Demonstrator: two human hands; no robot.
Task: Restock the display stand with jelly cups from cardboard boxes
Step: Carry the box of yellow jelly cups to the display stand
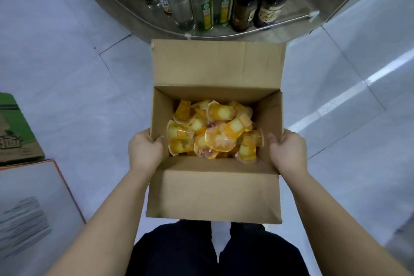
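Observation:
An open brown cardboard box (215, 195) is held in front of me above the tiled floor, its far and near flaps folded outward. Inside lies a loose heap of several yellow and orange jelly cups (212, 130) with clear foil lids. My left hand (145, 150) grips the box's left wall, fingers curled over the rim. On the opposite side my right hand (286, 152) grips the right wall the same way. No display stand for jelly cups is in view.
A low rounded metal shelf (291, 31) with several glass bottles (201, 0) stands straight ahead, just past the box. At the left lie a green-printed carton (15, 132) and a grey flat box (33, 208). Pale floor tiles surround everything.

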